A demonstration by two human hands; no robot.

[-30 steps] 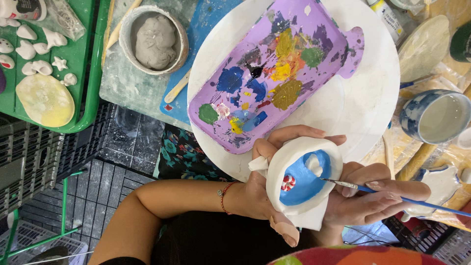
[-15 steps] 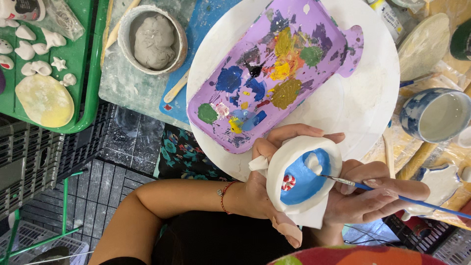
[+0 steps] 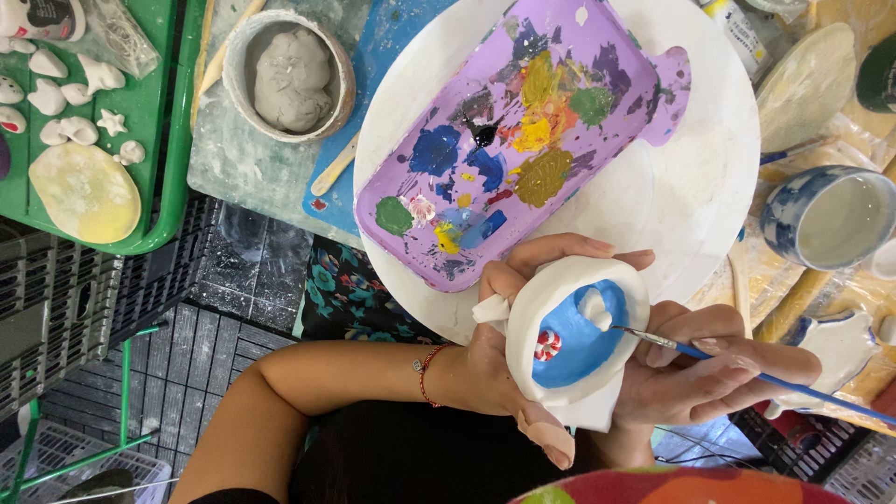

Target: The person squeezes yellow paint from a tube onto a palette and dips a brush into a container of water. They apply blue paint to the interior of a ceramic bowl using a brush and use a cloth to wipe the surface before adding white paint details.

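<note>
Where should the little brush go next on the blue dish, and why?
Probably a small stroke leftward into the dish: the brush tip in the right hand sits at the blue patch's right edge, beside a white unpainted lump, while the left hand cradles the dish.

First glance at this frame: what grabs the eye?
The purple palette blotched with paints, on a white plate at top centre. Below it, the left hand cradles a white clay dish painted blue inside, while the right hand touches a fine brush to it.

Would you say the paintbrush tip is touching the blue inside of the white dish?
Touching: the head view shows the paintbrush bristles meeting the blue paint inside the white dish.
</note>
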